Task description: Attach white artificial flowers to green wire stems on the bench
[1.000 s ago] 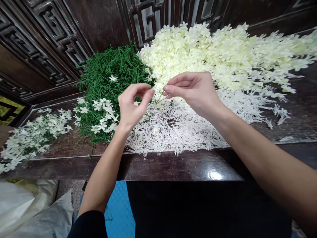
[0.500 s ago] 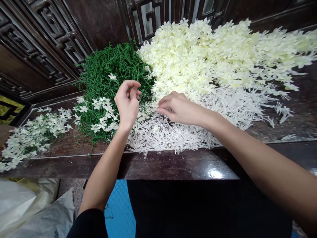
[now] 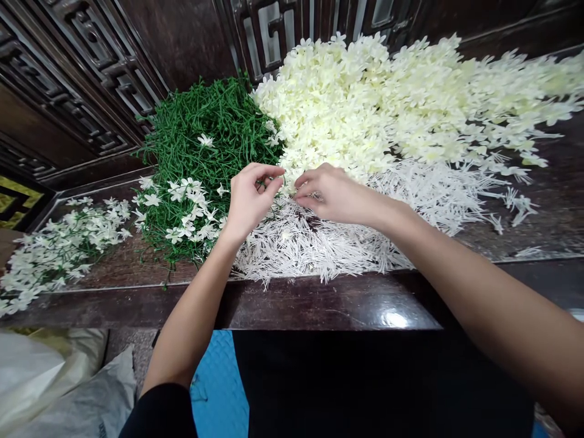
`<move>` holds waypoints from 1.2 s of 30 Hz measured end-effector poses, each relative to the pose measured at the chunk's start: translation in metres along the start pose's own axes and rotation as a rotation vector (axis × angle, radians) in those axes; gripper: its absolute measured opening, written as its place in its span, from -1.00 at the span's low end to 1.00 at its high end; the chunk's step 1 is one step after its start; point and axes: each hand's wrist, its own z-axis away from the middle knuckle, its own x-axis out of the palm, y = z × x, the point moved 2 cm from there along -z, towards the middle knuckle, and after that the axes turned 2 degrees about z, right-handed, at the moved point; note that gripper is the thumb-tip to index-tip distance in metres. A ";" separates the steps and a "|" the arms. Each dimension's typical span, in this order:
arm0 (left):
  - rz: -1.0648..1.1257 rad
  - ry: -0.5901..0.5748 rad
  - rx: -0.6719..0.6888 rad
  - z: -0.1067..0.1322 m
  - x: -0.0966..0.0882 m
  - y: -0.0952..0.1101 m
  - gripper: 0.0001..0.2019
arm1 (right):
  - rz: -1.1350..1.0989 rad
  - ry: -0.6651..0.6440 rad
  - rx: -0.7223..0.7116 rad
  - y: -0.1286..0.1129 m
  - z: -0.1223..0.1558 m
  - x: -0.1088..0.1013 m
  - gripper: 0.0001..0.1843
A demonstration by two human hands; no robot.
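Note:
My left hand (image 3: 253, 198) is pinched at thumb and forefinger on a thin green plastic stem (image 3: 284, 179), of which only a short bit shows. Close by on the right, my right hand (image 3: 329, 193) has its fingertips drawn together; what they hold is too small to make out. Small pale petals lie between the two sets of fingertips. Behind the left hand rises a heap of green plastic stems (image 3: 201, 131). Cream flower petals (image 3: 337, 103) are piled behind the right hand. White thread-like stamen pieces (image 3: 328, 249) spread under both hands.
Finished-looking white flowers on green stems (image 3: 68, 243) lie at the bench's left end, with more on the green heap. The dark wooden bench (image 3: 319, 301) has a carved back panel (image 3: 269, 36). Sacks (image 3: 82, 389) and a blue mat (image 3: 219, 383) are below.
My left hand has moved right and slightly down from over the green heap, bringing its fingertips close to the right hand's. My right hand has shifted only slightly.

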 end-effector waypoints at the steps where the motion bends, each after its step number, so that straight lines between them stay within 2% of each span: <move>1: -0.004 0.005 -0.001 0.000 0.000 -0.001 -0.87 | 0.041 -0.040 -0.015 0.001 0.000 0.004 -0.73; 2: -0.008 0.004 0.001 0.000 -0.001 -0.001 -0.88 | 0.065 -0.052 -0.020 0.003 -0.001 0.007 -0.71; 4: -0.019 -0.015 0.018 0.000 0.000 -0.001 -0.91 | 0.042 0.012 -0.003 0.004 -0.002 0.006 -0.69; 7: -0.027 -0.044 0.052 0.001 0.001 0.000 -0.95 | -0.159 0.199 0.073 0.003 -0.004 -0.005 -0.76; 9: -0.019 -0.051 0.066 0.002 0.001 0.001 -0.97 | -0.326 0.268 0.109 0.000 -0.003 -0.012 -0.82; 13: 0.003 -0.060 0.091 0.002 0.002 0.003 -0.99 | -0.585 0.243 0.103 -0.005 -0.001 -0.019 -0.87; 15: -0.002 -0.055 0.097 0.002 0.002 0.003 -0.98 | -0.643 0.230 0.133 -0.003 -0.002 -0.019 -0.85; 17: -0.014 -0.046 0.098 0.001 0.001 0.002 -0.96 | -0.593 0.230 0.157 0.001 -0.002 -0.018 -0.84; 19: -0.025 -0.037 0.097 0.001 0.001 0.002 -0.94 | -0.445 0.195 0.149 0.003 -0.003 -0.015 -0.82; 23: -0.050 -0.042 0.087 0.000 0.000 0.001 -0.89 | -0.109 -0.002 0.055 0.003 -0.003 -0.001 -0.76; 25: -0.059 -0.048 0.085 0.000 0.000 0.000 -0.89 | 0.001 -0.051 0.004 0.003 -0.002 0.004 -0.72; 32: -0.038 -0.073 0.099 -0.001 0.001 -0.004 -0.89 | 0.097 0.021 -0.044 0.010 -0.003 0.004 -0.62; 36: -0.031 -0.081 0.088 -0.002 0.001 -0.004 -0.89 | 0.062 0.081 -0.002 0.012 -0.003 -0.001 -0.54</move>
